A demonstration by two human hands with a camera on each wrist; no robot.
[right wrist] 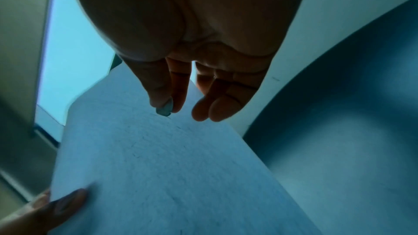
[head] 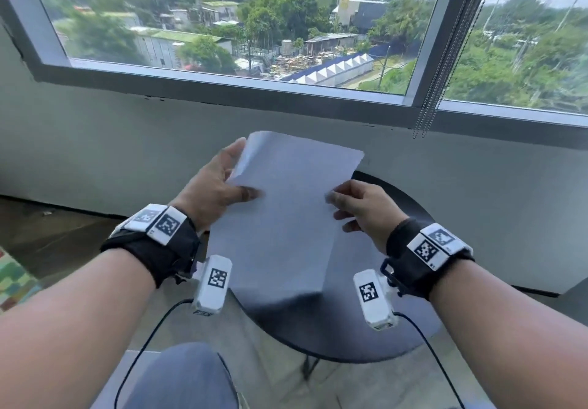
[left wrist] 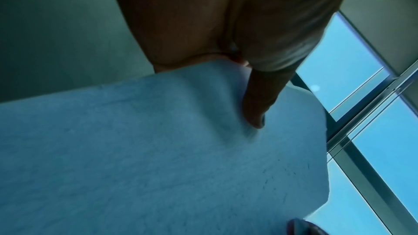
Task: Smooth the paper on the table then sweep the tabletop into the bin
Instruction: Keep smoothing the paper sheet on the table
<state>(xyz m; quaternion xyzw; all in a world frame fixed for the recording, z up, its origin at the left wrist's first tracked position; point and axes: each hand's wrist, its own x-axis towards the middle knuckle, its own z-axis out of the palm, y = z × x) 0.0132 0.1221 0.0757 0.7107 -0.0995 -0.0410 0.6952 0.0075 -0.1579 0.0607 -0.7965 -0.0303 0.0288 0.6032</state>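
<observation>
I hold a white sheet of paper (head: 286, 217) up in the air, tilted over the round black table (head: 366, 335). My left hand (head: 222, 182) grips its left edge, with the thumb (left wrist: 260, 99) pressed on the near face and the fingers behind. At the right edge my right hand (head: 346, 205) pinches the sheet between thumb and fingers (right wrist: 181, 92). The paper (left wrist: 158, 158) bows slightly under the left thumb. In the right wrist view the paper (right wrist: 158, 167) fills the middle, with the table (right wrist: 339, 131) beyond it. No bin is in view.
A grey wall and a wide window (head: 254, 27) stand just behind the table. A beaded blind chain (head: 426, 116) hangs at the right. My knee in jeans (head: 184, 377) is below, and a colourful rug (head: 12, 278) lies on the floor at the left.
</observation>
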